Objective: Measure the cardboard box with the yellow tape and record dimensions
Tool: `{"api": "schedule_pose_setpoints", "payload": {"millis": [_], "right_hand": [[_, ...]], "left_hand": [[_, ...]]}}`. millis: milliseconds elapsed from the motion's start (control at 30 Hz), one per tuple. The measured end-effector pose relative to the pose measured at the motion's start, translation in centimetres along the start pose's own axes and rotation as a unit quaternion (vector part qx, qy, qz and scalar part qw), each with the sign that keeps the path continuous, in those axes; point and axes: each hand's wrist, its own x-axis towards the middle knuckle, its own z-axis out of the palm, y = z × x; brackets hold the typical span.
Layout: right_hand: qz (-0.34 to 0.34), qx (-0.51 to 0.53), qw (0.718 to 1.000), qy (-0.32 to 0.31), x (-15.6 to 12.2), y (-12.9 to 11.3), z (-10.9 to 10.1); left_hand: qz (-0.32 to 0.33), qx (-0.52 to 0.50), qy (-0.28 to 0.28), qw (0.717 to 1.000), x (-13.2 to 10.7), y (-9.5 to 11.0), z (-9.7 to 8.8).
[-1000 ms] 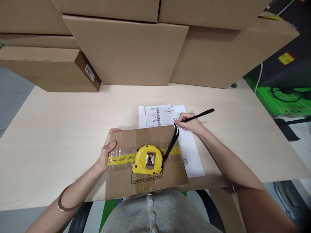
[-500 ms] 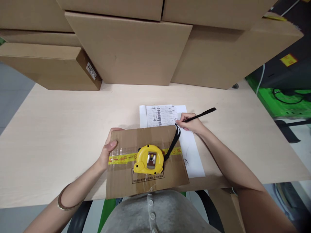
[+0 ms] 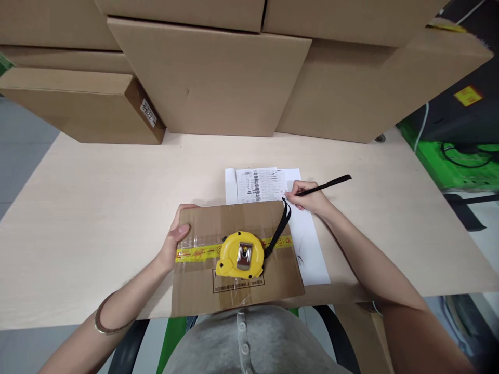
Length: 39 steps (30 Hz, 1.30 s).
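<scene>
My left hand (image 3: 176,236) grips the left edge of a taped cardboard box (image 3: 195,291), its thumb on top. A yellow tape measure (image 3: 239,254) with a metal belt clip lies on that box, its black wrist strap (image 3: 277,235) trailing toward the upper right corner. In my right hand (image 3: 306,197) a black pen (image 3: 331,183) is pinched, slanting up to the right. The pen's tip is hidden by the fingers. Under this hand are white paper sheets (image 3: 312,254), and a printed list (image 3: 259,184) with dark marks lies on them, partly covered by the box.
Large cardboard boxes (image 3: 210,78) stand stacked along the back of the pale table (image 3: 117,192). A flatter box (image 3: 81,109) with a white label sits at the back left. On the right are a green crate (image 3: 448,171) with black cables and a dark case.
The whole view has shifted very slightly. Both hands keep their grips, and the box, tape measure and papers lie as before.
</scene>
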Motion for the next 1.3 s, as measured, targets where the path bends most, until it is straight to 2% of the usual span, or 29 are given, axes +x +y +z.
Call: {"api": "schedule_pose_setpoints", "payload": {"millis": [1100, 1300], "right_hand": [[-0.007, -0.053, 0.999, 0.011, 0.23, -0.22, -0.1], [0.003, -0.104, 0.994, -0.017, 0.16, -0.75, -0.39]], "left_hand": [[0.02, 0.006, -0.007, 1.0, -0.15, 0.04, 0.3], [0.019, 0.0, -0.009, 1.0, -0.09, -0.05, 0.16]]}}
